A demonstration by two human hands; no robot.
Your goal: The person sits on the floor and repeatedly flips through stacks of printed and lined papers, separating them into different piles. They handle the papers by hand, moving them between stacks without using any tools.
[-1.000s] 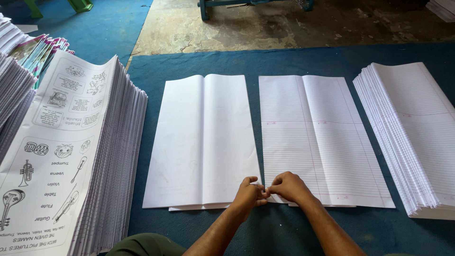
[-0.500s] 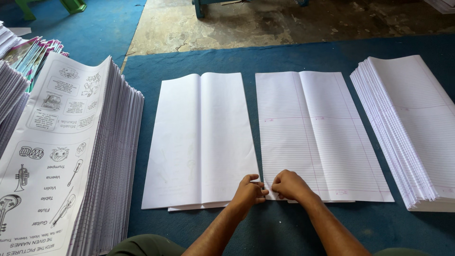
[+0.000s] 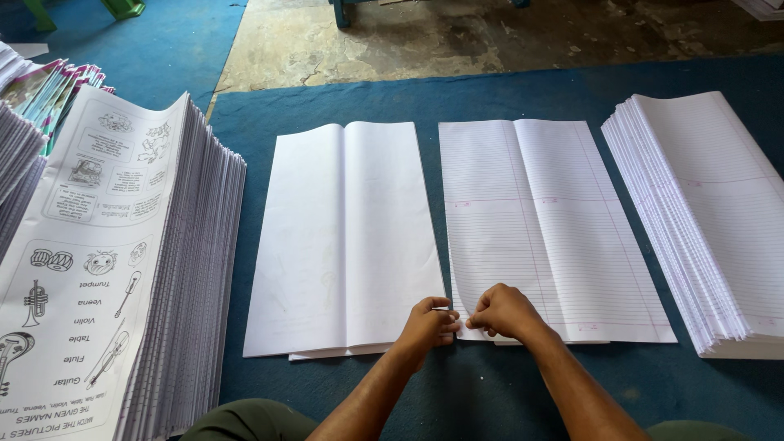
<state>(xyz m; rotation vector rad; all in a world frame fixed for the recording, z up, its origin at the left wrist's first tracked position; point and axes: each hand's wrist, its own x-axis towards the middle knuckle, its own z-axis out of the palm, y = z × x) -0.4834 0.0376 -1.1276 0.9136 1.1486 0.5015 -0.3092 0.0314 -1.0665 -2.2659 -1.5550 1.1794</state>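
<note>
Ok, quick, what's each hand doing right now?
Left hand: closed, pinching the plain sheets' corner.
Right hand: closed, pinching the lined sheets' corner.

Plain white folded sheets [image 3: 347,237] just left of the fingers; white sheets ruled with fine lines and faint red margins [image 3: 547,229] right of them. Dark blue mat [image 3: 457,384] under the fingertips. Far left of fingers, white stack printed with black line drawings [image 3: 73,269]; far right, white ruled stack [image 3: 719,212].
</note>
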